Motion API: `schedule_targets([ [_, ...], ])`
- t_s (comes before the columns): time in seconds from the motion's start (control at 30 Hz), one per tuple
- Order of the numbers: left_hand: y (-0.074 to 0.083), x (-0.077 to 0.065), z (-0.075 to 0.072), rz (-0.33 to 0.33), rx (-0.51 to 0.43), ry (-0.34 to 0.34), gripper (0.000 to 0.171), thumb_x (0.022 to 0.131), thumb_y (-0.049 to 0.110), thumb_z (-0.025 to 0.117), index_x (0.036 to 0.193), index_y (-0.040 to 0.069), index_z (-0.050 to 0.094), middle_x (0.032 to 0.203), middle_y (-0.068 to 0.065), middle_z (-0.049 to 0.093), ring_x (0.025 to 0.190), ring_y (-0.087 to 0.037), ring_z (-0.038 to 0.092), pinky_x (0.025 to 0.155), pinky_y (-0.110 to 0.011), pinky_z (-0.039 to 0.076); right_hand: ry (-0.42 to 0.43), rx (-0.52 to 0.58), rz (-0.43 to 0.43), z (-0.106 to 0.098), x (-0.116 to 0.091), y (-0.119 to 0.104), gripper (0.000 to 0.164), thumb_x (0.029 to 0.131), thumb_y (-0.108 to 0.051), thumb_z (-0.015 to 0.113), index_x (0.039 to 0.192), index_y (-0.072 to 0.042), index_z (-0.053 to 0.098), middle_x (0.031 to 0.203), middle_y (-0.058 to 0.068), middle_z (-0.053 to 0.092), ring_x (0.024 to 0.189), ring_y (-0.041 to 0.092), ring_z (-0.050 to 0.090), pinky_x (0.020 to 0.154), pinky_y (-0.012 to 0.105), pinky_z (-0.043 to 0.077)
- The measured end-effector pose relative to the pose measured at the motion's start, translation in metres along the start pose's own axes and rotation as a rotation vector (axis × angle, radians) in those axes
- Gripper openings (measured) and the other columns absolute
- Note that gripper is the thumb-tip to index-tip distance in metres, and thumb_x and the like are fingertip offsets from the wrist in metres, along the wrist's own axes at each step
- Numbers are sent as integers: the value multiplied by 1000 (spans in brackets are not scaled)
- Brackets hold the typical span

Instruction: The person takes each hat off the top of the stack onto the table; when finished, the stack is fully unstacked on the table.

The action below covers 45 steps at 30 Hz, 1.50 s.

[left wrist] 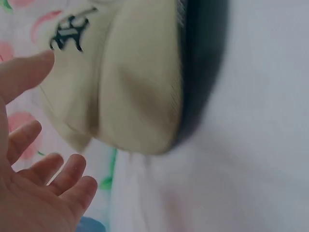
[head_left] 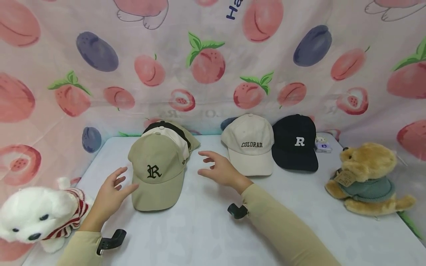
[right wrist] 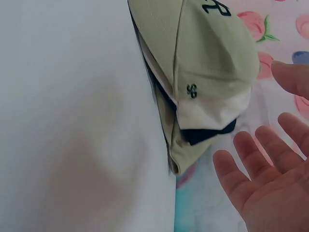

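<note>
On the left half of the table a khaki cap (head_left: 159,166) with a dark letter R fronts a nested stack. Behind its crown show a white cap (head_left: 173,133), a black cap (head_left: 162,125) and another khaki cap (head_left: 194,141). My left hand (head_left: 110,194), fingers spread and thumb out, is beside the stack's left edge and holds nothing. To the right of the stack my right hand (head_left: 221,169) hovers with fingers apart, also holding nothing. In the right wrist view the stacked cap brims (right wrist: 159,72) lie one under another.
A cream COLORADO cap (head_left: 251,144) and a black R cap (head_left: 295,142) sit side by side at the back right, a small purple box (head_left: 323,145) beside them. A white plush dog (head_left: 36,214) is at the left, a brown plush toy (head_left: 369,181) at the right. Fruit-print cloth (head_left: 213,22) hangs behind.
</note>
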<state>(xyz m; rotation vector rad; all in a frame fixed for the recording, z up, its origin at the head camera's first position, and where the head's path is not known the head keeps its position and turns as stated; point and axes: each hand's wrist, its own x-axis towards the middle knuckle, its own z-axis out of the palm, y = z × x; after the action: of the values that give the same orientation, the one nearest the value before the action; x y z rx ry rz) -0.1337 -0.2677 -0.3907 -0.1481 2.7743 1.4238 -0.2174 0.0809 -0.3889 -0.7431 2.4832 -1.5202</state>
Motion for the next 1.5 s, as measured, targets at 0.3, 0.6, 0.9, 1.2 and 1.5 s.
schedule_targets([
  [0.3,-17,14,-1,-43,-30,-106,95,92,28,74,157,-4,12,157,-35,19,139,-57,25,108,-65,29,-29,36,67,26,22,-3,63,92,-23,73,148,-12,47,148,11,49,125,33,55,96,43,49],
  [0.6,-26,18,8,-4,-60,-136,95,90,18,76,155,-9,12,154,-40,18,139,-56,25,108,-63,31,-35,35,94,45,38,-4,65,91,-21,74,149,-15,47,150,4,48,133,25,48,101,43,45],
  [0.9,-25,17,11,41,-74,-137,91,89,14,77,153,-11,17,153,-39,22,135,-57,33,108,-61,33,-67,57,91,55,46,-9,67,91,-19,74,151,-16,44,153,3,44,137,23,45,105,40,43],
  [1.2,-26,18,12,23,-79,-152,90,90,14,76,153,-10,18,154,-38,20,136,-56,31,108,-60,32,-78,106,76,61,48,-13,71,90,-14,74,152,-13,40,155,3,40,138,24,43,106,40,42],
  [1.5,-26,20,14,24,-85,-150,90,89,12,76,153,-10,17,153,-39,20,135,-57,31,108,-61,32,-79,105,66,63,48,-15,70,90,-14,74,152,-11,41,153,4,43,132,22,48,102,36,45],
])
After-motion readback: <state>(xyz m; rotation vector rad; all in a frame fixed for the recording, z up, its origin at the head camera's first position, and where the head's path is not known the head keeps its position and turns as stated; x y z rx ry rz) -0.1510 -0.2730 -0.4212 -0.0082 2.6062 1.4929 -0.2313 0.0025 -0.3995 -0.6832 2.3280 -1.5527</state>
